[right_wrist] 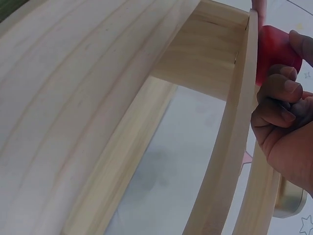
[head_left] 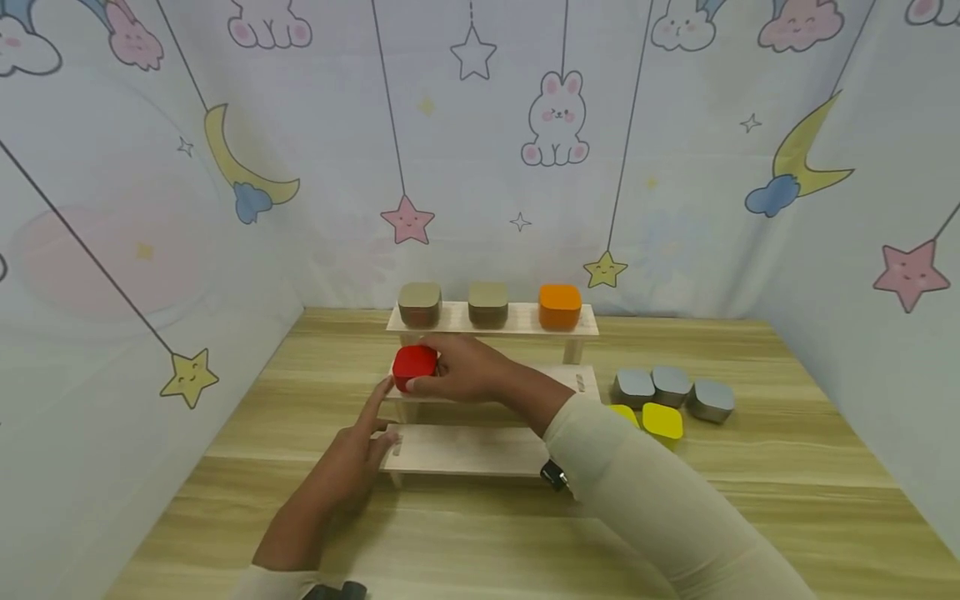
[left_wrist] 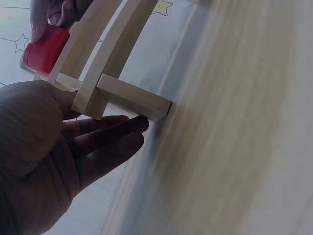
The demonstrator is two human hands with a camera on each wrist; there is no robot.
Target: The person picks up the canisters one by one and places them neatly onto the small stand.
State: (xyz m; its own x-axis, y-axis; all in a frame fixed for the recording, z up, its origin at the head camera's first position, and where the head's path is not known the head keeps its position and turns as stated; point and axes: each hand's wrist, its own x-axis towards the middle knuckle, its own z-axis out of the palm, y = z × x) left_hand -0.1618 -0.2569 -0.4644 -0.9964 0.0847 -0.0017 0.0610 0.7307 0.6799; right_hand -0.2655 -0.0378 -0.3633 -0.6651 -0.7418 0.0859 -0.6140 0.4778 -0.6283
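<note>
A red rounded-square tin (head_left: 414, 368) is at the left end of the middle tier of a three-tier wooden rack (head_left: 465, 450). My right hand (head_left: 468, 371) pinches it from the right between thumb and fingers; the right wrist view shows the red tin (right_wrist: 276, 51) close against the tier's edge, other fingers curled in. At the rack's left end is my left hand (head_left: 358, 450), its index finger reaching up toward the red tin and its thumb by the bottom tier. In the left wrist view the left hand (left_wrist: 44, 147) has fairly straight fingers beside the wooden end piece (left_wrist: 134, 98).
Along the top tier stand two khaki tins (head_left: 421, 305) and an orange tin (head_left: 559, 307). Several silver tins (head_left: 711, 401) and yellow tins (head_left: 662, 422) sit on the wood-grain table (head_left: 810, 492) right of the rack. A patterned cloth (head_left: 480, 167) encloses the back and sides.
</note>
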